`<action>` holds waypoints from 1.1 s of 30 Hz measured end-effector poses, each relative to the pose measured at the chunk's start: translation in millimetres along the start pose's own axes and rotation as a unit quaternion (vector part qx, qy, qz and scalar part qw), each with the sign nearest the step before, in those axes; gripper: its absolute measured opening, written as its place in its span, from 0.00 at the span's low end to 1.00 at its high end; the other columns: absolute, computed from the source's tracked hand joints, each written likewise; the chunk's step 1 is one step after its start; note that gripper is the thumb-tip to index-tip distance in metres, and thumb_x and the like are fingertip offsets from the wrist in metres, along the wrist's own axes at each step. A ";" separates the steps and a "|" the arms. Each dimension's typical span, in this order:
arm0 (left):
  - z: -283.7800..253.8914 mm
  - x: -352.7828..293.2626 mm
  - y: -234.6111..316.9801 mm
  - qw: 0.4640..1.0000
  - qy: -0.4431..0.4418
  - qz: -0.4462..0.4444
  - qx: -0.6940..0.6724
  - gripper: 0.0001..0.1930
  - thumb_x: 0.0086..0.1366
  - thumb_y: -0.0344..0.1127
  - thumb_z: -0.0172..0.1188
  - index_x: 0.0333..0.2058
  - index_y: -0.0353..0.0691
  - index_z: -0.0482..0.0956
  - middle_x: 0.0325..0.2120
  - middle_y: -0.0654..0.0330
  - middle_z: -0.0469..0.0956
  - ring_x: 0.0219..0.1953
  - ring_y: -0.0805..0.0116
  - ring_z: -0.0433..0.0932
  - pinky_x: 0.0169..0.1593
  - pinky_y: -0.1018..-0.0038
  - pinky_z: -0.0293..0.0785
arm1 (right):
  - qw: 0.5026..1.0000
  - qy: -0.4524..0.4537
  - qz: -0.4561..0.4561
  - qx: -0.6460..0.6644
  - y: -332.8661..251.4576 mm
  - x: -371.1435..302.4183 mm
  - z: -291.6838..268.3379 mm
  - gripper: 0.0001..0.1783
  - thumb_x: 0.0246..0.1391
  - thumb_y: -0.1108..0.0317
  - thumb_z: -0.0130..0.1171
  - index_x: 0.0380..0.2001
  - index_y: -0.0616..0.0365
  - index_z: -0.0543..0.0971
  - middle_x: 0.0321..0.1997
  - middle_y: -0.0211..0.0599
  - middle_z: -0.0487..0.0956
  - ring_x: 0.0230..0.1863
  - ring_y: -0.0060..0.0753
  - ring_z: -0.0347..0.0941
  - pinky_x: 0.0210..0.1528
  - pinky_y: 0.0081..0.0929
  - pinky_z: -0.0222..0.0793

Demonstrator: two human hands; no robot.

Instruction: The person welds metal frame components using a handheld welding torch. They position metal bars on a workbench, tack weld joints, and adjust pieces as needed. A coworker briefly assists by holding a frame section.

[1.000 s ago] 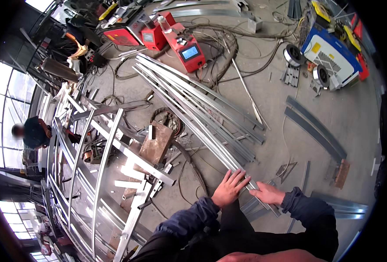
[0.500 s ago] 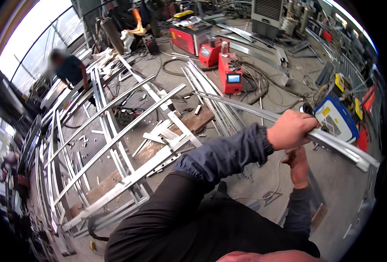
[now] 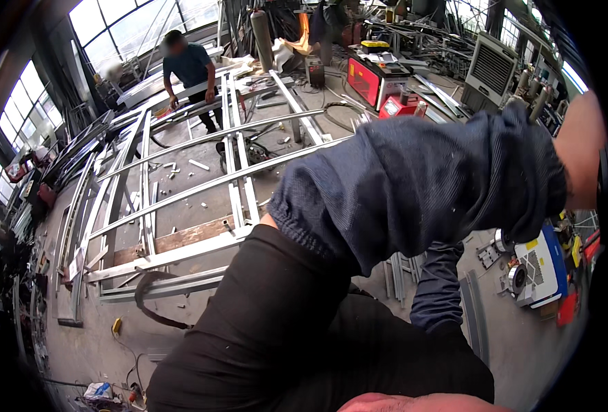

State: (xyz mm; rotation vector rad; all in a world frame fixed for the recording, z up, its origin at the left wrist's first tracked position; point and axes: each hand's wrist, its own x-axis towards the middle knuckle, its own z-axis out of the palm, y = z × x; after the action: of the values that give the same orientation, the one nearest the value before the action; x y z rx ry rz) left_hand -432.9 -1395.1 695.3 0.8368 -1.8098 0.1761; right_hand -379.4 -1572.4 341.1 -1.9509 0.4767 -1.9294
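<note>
My left arm reaches across to the right, its loose dark blue sleeve [image 3: 420, 185] filling the middle of the view. At the right rim only the wrist and part of my left hand [image 3: 584, 154] show; its fingers, and anything in them, are out of sight. My right forearm, in a blue sleeve [image 3: 438, 295], points upward under the left arm. That sleeve hides the right hand. To my left, a large silvery metal frame [image 3: 166, 256] of long rails and crossbars stands over the floor.
Another person [image 3: 188, 67] stands at the frame's far side, both hands low near it. A red machine [image 3: 363, 81] and a grey air cooler [image 3: 492, 65] stand at the back. A blue-and-white machine [image 3: 541, 268] is at right. Metal strips [image 3: 475, 316] lie nearby.
My left arm has risen and swung right, its hand reaching the picture's rim. The metal bar it held has left sight, and my right hand is now covered. The view has turned leftward.
</note>
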 end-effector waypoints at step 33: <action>-213.2 -186.8 162.9 0.985 0.027 -0.136 0.105 0.13 0.73 0.38 0.66 0.47 0.37 0.75 0.30 0.55 0.81 0.33 0.59 0.84 0.46 0.59 0.87 | 0.840 -0.350 0.062 0.411 -243.8 8.4 78.9 0.12 0.70 0.75 0.68 0.50 0.58 0.75 0.40 0.28 0.80 0.34 0.16 0.75 0.37 0.20 0.74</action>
State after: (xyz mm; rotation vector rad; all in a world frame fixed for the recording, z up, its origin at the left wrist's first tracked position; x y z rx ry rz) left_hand -337.5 -1084.2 662.3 1.2073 -1.6247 0.2124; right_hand -302.7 -1360.6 463.6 -1.7502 -0.3771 -0.9282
